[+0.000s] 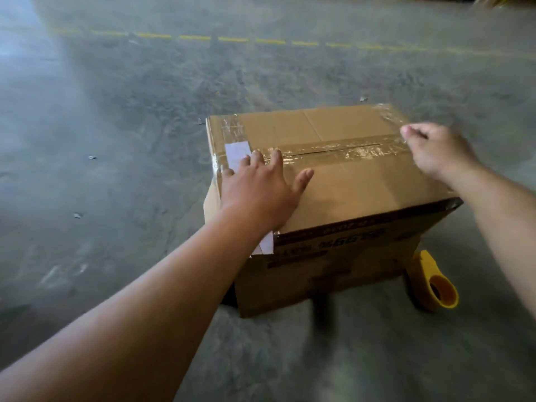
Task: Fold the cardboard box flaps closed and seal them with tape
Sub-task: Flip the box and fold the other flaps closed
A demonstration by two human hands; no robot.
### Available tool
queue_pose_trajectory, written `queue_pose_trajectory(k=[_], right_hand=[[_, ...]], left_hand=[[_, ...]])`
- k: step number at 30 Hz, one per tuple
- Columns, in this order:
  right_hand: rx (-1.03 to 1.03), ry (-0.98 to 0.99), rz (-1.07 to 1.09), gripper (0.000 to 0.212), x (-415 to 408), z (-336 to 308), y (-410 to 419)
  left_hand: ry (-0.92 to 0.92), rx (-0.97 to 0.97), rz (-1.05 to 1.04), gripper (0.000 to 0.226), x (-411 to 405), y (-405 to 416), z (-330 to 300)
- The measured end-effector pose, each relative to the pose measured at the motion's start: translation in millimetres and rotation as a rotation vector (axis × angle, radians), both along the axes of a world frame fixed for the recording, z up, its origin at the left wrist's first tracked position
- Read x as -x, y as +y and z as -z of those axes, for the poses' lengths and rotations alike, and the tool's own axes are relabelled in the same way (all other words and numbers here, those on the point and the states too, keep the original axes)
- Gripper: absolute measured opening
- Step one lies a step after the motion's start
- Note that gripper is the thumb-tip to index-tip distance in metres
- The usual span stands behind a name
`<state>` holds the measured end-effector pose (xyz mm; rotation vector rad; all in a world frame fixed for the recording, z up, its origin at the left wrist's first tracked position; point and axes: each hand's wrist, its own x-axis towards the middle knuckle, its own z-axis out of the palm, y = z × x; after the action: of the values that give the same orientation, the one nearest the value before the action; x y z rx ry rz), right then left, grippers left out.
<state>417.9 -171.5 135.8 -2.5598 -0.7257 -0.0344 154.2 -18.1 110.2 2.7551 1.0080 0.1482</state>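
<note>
A brown cardboard box (356, 181) stands on the concrete floor with its top flaps folded down. A strip of clear tape (345, 150) runs along the centre seam, and more clear tape covers both far corners. My left hand (261, 190) lies flat on the near-left part of the top, fingers spread, fingertips touching the seam tape. My right hand (435, 149) hovers at the right end of the seam, blurred, with its fingers curled loosely and nothing visible in them. A yellow tape dispenser (435, 282) lies on the floor beside the box's near right corner.
The grey concrete floor (116, 169) spreads all around the box, with a few small scraps on it to the left. A dashed yellow line (232, 39) crosses the floor far behind. A white label (236, 153) sticks to the box's left edge.
</note>
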Motion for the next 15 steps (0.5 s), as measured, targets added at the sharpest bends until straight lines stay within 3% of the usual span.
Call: queue_pose_trajectory(k=[4,6,9,12,15], right_hand=[[0.225,-0.035,-0.107,0.046,-3.0,4.3,19.6],[0.256,-0.093,-0.116,0.045,-13.0,1.2,26.5],[0.226,-0.142,-0.131,0.042,-33.3,2.3,26.2],[0.205,-0.189,-0.149,0.044,-60.3,6.3,23.1],[0.263,-0.102,-0.081,0.07,-89.0,15.2,20.6]], left_hand=[[-0.173,-0.077,-0.038,0.038,-8.6,28.8,-11.5],[-0.238,-0.102,-0.062,0.026,-14.5,42.0,-9.6],[-0.283,-0.083,-0.133,0.034,-20.4,49.1,-7.7],[-0.305,-0.127,-0.221,0.029,-19.4,47.6,0.5],[-0.142,-0.151,-0.419,0.061,-18.8,49.1,10.5]])
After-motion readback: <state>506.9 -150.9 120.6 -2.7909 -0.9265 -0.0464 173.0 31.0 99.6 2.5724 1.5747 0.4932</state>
